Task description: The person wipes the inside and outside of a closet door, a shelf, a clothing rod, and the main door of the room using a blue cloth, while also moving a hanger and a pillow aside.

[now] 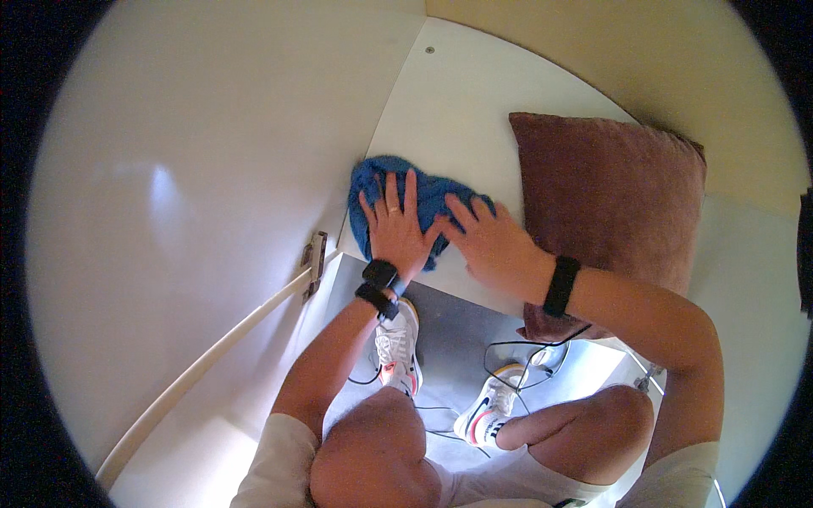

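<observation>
A crumpled blue cloth (381, 171) lies on a white bench surface (470, 95), by the wall at its left edge. My left hand (397, 222) rests flat on the cloth, palm down with fingers spread. My right hand (492, 244) reaches in from the right, its fingertips on the cloth's right part and close to my left thumb. Its fingers are slightly bent and apart. What lies under both palms is hidden.
A brown cushion (610, 190) sits on the bench at the right. A pale curved rail (209, 355) with a metal bracket (314, 267) runs along the left wall. Thin black cables (508, 343) hang and lie near my shoes (397, 343) on the grey floor.
</observation>
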Motion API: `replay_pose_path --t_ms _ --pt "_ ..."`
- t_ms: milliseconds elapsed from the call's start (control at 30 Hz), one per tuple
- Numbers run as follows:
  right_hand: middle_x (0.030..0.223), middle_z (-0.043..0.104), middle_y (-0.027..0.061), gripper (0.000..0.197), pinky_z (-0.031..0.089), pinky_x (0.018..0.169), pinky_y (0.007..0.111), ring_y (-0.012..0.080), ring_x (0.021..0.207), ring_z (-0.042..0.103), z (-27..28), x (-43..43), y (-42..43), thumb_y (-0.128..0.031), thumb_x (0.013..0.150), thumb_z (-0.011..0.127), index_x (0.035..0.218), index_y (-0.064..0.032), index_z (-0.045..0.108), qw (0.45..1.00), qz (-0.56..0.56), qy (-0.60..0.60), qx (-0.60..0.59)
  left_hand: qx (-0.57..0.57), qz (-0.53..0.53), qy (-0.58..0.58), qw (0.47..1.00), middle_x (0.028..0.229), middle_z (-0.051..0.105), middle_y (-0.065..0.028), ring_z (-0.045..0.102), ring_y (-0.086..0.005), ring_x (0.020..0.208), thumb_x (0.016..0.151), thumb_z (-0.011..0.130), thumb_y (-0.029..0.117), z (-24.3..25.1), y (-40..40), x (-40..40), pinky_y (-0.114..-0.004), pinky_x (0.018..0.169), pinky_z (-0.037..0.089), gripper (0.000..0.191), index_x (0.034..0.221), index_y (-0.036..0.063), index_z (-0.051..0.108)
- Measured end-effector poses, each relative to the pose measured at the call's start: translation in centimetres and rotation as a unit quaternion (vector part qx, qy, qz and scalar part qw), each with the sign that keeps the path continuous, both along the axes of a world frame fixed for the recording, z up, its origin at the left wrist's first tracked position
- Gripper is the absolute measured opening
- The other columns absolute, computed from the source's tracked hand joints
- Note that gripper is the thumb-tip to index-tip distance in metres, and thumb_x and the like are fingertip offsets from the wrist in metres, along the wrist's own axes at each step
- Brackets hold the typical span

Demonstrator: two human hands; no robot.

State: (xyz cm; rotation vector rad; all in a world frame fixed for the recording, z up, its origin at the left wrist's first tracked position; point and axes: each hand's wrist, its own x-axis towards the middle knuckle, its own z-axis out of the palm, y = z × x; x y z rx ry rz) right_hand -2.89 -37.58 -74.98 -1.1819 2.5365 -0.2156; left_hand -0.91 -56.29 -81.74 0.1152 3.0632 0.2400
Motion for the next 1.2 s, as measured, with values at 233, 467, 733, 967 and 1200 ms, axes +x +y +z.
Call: replay_pose_path --t_ms 233,467,733,967,1200 --pt "0.154 0.033 0.0171 0.076 0.034 0.108 0.052 0.0348 0.134 0.040 -3.4 -8.1 1.5 -0.027 0.080 0.069 0.146 -0.0068 0.039 0.972 -0.072 0.191 0.117 0.022 -0.033 0.080 0.996 0.150 0.035 -0.0238 0.042 -0.0414 0.133 0.090 0.054 0.056 -1.6 2.6 -12.0 -0.060 0.116 0.017 0.086 0.147 -0.0030 0.028" --pt "0.150 0.038 0.0202 0.071 0.034 0.109 0.053 0.0386 0.125 0.050 -4.9 -16.4 1.9 -0.026 0.081 0.064 0.145 -0.0038 0.040 0.973 -0.180 0.130 0.070 0.026 -0.086 0.069 0.994 0.156 0.027 -0.0221 0.031 -0.0372 0.143 0.086 0.052 0.068 -3.5 2.7 -23.1 -0.058 0.117 0.019 0.099 0.150 -0.0027 0.024" --pt "0.146 0.037 0.0294 0.089 0.036 0.108 0.048 0.0433 0.125 0.046 -3.1 -7.2 0.8 -0.020 0.067 0.071 0.145 0.0047 0.034 0.990 -0.089 0.053 0.095 0.035 -0.072 0.000 0.997 0.158 0.024 -0.0194 0.038 -0.0363 0.137 0.078 0.064 0.062 -1.3 0.8 -12.4 -0.060 0.115 0.019 0.106 0.152 -0.0012 0.021" --pt "0.145 0.041 0.0263 0.061 0.042 0.100 0.045 0.0391 0.119 0.049 -0.2 2.2 0.4 -0.023 0.077 0.066 0.132 -0.0012 0.053 0.998 0.029 -0.048 0.042 0.034 -0.044 -0.074 0.996 0.159 0.022 -0.0198 0.027 -0.0382 0.144 0.078 0.062 0.067 0.8 -1.6 1.4 -0.061 0.115 0.016 0.109 0.152 -0.0010 0.020" --pt "0.151 0.038 0.0153 0.046 0.026 0.113 0.053 0.0356 0.129 0.045 -3.8 -4.5 0.8 -0.023 0.092 0.048 0.137 -0.0120 0.051 0.987 -0.066 0.126 0.080 0.044 -0.057 -0.007 0.997 0.157 0.026 -0.0221 0.028 -0.0393 0.144 0.084 0.059 0.064 -0.7 -0.1 -8.4 -0.062 0.114 0.019 0.100 0.151 -0.0011 0.022"
